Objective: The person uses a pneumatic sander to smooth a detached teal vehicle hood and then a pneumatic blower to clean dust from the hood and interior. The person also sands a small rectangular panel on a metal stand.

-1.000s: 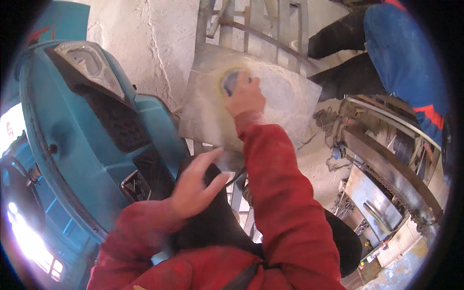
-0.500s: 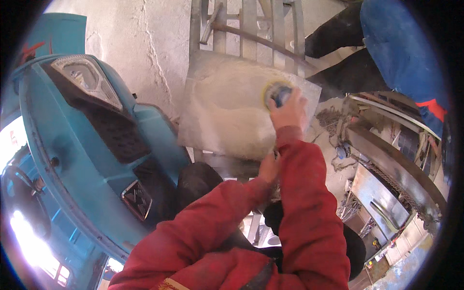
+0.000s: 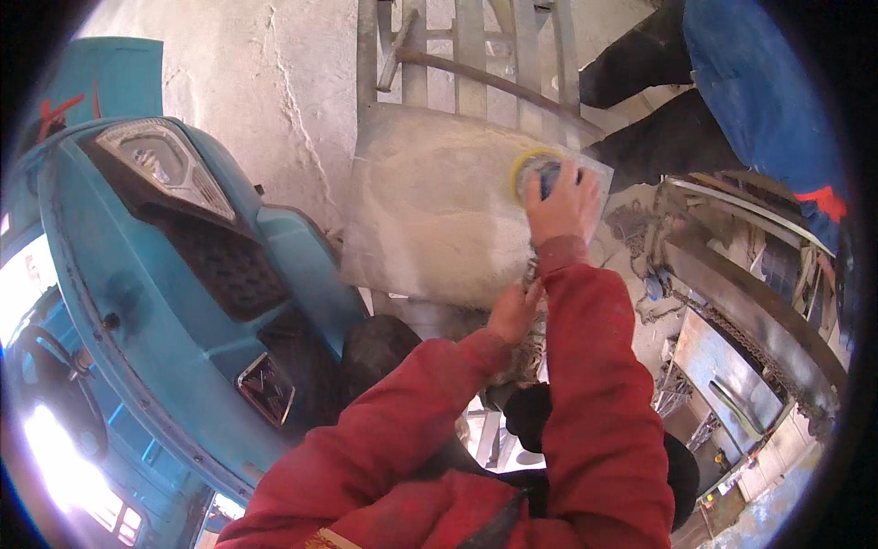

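Note:
A flat metal panel (image 3: pixel 416 206), coated with pale dust or filler, lies across a slatted metal stand. Near its right end, my right hand (image 3: pixel 562 206) is wrapped round the top of a round power sander (image 3: pixel 538 174) with a yellow-rimmed pad, which sits against the panel. My left hand (image 3: pixel 514 313) is closed just past the panel's near edge, beside my right forearm. A small metallic piece (image 3: pixel 530 270) shows at its fingertips; it looks like a fitting of the sander's hose, but my right arm hides part of it.
To my left stands a teal vehicle front (image 3: pixel 183 293) with a headlight. A hammer (image 3: pixel 398 55) lies on the slatted stand (image 3: pixel 471 64). Another person in blue and black clothing (image 3: pixel 759 101) is at the upper right, above metal frames (image 3: pixel 750 284) and chains.
My right hand and the sander have shifted slightly right on the panel. My left hand shows more from behind the right sleeve. The whole view has moved a little.

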### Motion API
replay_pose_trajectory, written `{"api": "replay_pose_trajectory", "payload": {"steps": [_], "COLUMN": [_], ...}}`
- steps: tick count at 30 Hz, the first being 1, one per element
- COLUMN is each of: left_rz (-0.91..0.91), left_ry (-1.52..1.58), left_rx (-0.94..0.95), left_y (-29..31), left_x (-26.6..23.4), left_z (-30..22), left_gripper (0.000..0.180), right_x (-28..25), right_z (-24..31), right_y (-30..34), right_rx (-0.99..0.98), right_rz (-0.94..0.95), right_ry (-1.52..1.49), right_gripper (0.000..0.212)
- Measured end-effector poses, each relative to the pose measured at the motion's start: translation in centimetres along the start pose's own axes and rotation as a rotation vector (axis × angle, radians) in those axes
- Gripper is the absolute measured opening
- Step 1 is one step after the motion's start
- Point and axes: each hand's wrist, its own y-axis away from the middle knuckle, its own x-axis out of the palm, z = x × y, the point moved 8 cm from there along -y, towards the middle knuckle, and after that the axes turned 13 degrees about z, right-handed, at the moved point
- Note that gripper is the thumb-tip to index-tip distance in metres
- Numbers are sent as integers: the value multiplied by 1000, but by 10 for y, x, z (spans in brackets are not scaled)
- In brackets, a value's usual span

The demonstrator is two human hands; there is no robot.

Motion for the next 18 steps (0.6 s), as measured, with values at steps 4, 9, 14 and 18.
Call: {"api": "replay_pose_trajectory", "payload": {"steps": [4, 9, 14, 18], "left_rz": [-321, -371, -158, -189], "left_ry": [237, 297, 267, 345], "left_rx": [398, 436, 158, 250], "left_y": [31, 15, -6, 23], "left_x": [-26, -19, 0, -24], "left_z": [-24, 14, 19, -22], "left_gripper": [41, 45, 35, 38], "right_x": [9, 24, 3, 10], "right_z": [34, 66, 6, 8], "right_y": [-5, -10, -10, -9], "right_rx": [-184, -277, 53, -74], "right_rz": [-47, -9, -118, -69], "right_ry": [40, -70, -15, -1], "right_gripper": [32, 29, 28, 27]}}
